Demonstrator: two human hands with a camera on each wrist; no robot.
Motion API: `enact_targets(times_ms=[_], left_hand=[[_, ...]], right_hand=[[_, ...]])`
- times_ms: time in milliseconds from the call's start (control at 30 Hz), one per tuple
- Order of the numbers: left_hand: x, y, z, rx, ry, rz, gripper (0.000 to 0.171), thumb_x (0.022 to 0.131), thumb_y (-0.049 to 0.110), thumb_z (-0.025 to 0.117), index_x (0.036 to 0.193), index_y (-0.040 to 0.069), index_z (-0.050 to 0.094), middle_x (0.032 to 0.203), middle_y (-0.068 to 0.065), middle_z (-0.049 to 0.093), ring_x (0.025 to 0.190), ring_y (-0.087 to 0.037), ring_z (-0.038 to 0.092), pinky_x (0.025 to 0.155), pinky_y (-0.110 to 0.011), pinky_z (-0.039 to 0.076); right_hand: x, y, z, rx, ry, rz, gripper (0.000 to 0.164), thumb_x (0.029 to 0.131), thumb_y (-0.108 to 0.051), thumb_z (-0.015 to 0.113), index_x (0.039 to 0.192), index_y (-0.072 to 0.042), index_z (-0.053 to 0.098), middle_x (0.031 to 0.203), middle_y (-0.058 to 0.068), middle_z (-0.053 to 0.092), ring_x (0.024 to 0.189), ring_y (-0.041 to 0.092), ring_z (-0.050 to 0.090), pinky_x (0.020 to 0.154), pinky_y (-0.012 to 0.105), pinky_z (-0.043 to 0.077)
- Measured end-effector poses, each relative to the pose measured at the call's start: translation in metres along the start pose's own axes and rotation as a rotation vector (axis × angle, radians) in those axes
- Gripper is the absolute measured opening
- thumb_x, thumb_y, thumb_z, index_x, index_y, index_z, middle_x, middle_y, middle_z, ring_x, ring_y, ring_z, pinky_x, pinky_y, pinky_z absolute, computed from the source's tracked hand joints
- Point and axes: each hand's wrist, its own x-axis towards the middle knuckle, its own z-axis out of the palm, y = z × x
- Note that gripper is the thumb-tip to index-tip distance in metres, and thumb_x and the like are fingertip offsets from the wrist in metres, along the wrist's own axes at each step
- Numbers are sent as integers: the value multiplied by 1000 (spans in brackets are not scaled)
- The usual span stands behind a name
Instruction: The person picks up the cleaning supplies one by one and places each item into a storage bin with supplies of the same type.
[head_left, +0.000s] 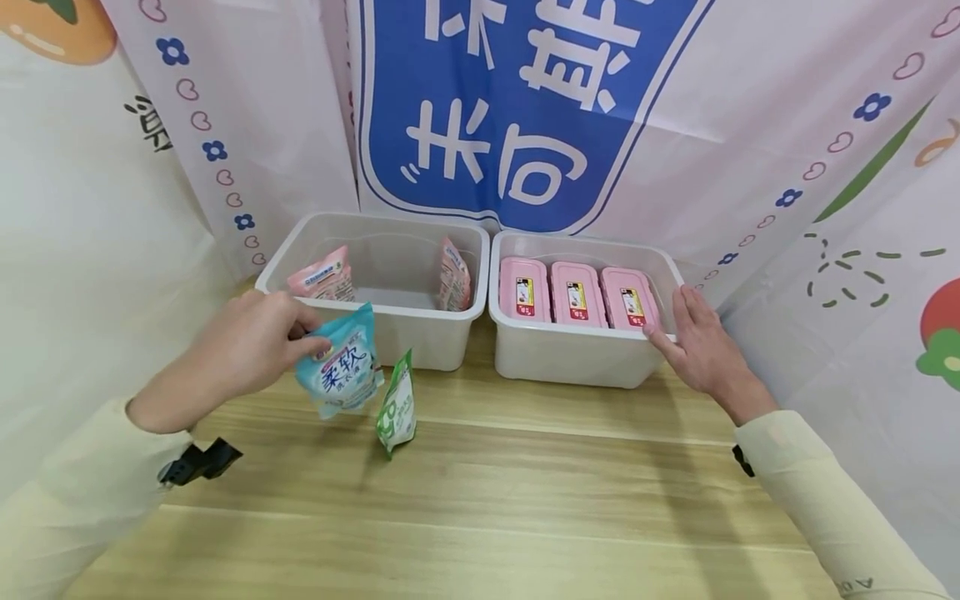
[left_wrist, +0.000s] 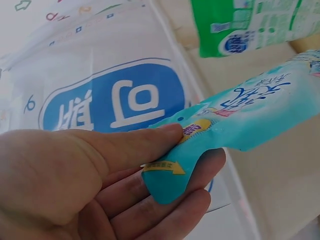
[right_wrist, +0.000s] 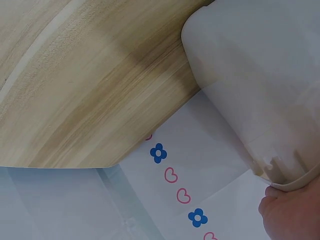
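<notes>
Pinched by its top corner between thumb and fingers, a blue laundry detergent pouch (head_left: 347, 360) hangs from my left hand (head_left: 258, 337). It is held just in front of the left white bin (head_left: 431, 340), above the table. To its right, a green and white pouch (head_left: 399, 408) stands on the wood. My right hand (head_left: 705, 346) rests on the front right corner of the right white bin (head_left: 570, 362), thumb at the front rim and fingers along the side. In the right wrist view only part of that hand (right_wrist: 295, 215) shows at the rim.
In the left bin, one pink pouch (head_left: 326, 277) leans at the left and another pink pouch (head_left: 454, 279) at the right. Three pink lidded boxes (head_left: 576, 293) stand in a row in the right bin. Printed cloth (head_left: 757, 108) surrounds the wooden table (head_left: 510, 500).
</notes>
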Motion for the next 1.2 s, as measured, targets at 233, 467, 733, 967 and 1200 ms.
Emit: enact_targets(times_ms=[233, 467, 733, 967, 1200], left_hand=[[7, 9, -21, 15, -15, -28, 17, 93, 16, 81, 99, -1, 81, 85, -11, 80, 66, -16, 63, 53, -27, 49], [14, 15, -42, 22, -20, -43, 16, 95, 17, 81, 100, 2, 82, 89, -11, 81, 71, -19, 64, 56, -29, 50], [25, 23, -70, 60, -19, -56, 13, 95, 20, 81, 97, 7, 83, 82, -4, 79, 70, -20, 62, 56, -31, 45], [38, 27, -91, 59, 12, -71, 21, 98, 20, 78, 105, 1, 82, 90, -15, 82, 73, -20, 70, 56, -32, 52], [54, 34, -109, 68, 28, -112, 25, 100, 22, 75, 109, 0, 81, 98, -20, 81, 82, -25, 72, 60, -31, 53]], right_hand=[[-1, 1, 0, 1, -8, 5, 97, 109, -64, 31, 165, 8, -2, 175, 31, -4, 163, 50, -1, 131, 68, 10], [-1, 2, 0, 2, 2, 2, 97, 109, -63, 31, 165, 9, -2, 175, 32, -4, 163, 51, -1, 131, 69, 9], [-1, 1, -1, 6, 4, 0, 97, 109, -63, 32, 165, 9, -1, 174, 33, -2, 163, 51, -1, 130, 69, 10], [-1, 1, -1, 11, 6, 2, 97, 109, -63, 32, 165, 9, -1, 175, 32, -3, 164, 49, -2, 131, 69, 9], [0, 1, -1, 15, 3, -6, 97, 109, -62, 32, 165, 9, -2, 175, 31, -6, 164, 49, -4, 131, 68, 8]])
